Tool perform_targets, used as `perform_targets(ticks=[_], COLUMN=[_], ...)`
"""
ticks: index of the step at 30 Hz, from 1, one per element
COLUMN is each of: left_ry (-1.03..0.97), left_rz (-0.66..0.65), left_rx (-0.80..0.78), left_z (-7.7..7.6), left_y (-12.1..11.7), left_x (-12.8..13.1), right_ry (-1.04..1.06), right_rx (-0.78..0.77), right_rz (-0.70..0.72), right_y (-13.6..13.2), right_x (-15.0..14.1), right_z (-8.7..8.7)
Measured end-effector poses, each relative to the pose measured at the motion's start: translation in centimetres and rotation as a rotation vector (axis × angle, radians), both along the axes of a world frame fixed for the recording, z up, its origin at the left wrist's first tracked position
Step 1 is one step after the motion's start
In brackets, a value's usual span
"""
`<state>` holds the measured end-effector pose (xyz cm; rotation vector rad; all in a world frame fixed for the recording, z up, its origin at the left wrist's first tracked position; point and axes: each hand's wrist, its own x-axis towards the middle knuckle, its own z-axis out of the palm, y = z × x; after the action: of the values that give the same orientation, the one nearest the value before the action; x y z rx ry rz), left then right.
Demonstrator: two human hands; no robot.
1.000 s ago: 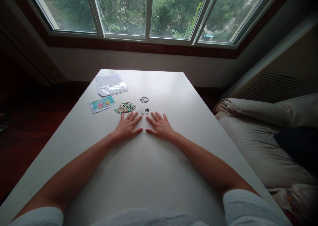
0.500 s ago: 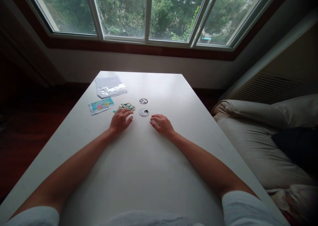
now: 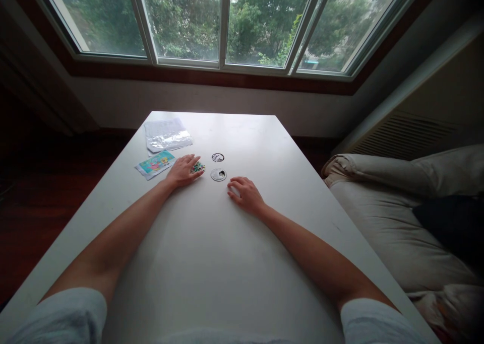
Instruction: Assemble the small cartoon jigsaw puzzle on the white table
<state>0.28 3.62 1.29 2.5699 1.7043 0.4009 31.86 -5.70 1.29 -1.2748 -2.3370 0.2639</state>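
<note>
My left hand (image 3: 185, 170) lies over the left part of a pile of small multicoloured pieces, which look like jigsaw puzzle pieces (image 3: 198, 167). Its fingers are spread, and part of the pile is hidden beneath it. My right hand (image 3: 245, 193) rests on the white table (image 3: 227, 263) with its fingers loosely curved and apart, holding nothing. Just up and left of it lies a round black-and-white disc (image 3: 218, 175). A second such disc (image 3: 218, 157) lies farther back. Left of my left hand is a colourful picture card (image 3: 155, 164).
A clear plastic bag with paper (image 3: 168, 135) lies at the table's back left. Beyond the table's far edge are a wall and a window (image 3: 223, 26). A beige sofa (image 3: 393, 223) stands along the right side.
My left hand has moved forward onto the pile and its fingers have spread, covering pieces that showed before. The picture card has turned slightly. My right hand has barely moved.
</note>
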Motion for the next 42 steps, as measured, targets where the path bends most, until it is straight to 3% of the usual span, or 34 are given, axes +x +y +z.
perform_targets(ticks=[11,24,31,38,42], left_ry=[0.079,0.075,0.062,0.011,-0.157], left_rz=[-0.234,-0.316,-0.382,-0.442,-0.454], left_rx=[-0.075,-0.110,-0.120,-0.114,-0.094], left_z=[0.3,0.1,0.1,0.3,0.9], left_y=[-1.5,-7.5,-10.0,-10.2,-9.9], left_x=[0.7,2.7,5.8,8.7,8.9], right_ry=[-0.014,-0.036,0.237,0.400,0.453], right_rx=[0.011,-0.003,-0.066,-0.138,-0.167], right_rz=[0.013,0.028,-0.077,-0.153,-0.194], right_y=[0.0,0.3,1.7,3.2,4.5], right_x=[-0.1,-0.8,-0.5,-0.2,-0.4], right_z=[-0.1,-0.1,-0.3,-0.9,-1.2])
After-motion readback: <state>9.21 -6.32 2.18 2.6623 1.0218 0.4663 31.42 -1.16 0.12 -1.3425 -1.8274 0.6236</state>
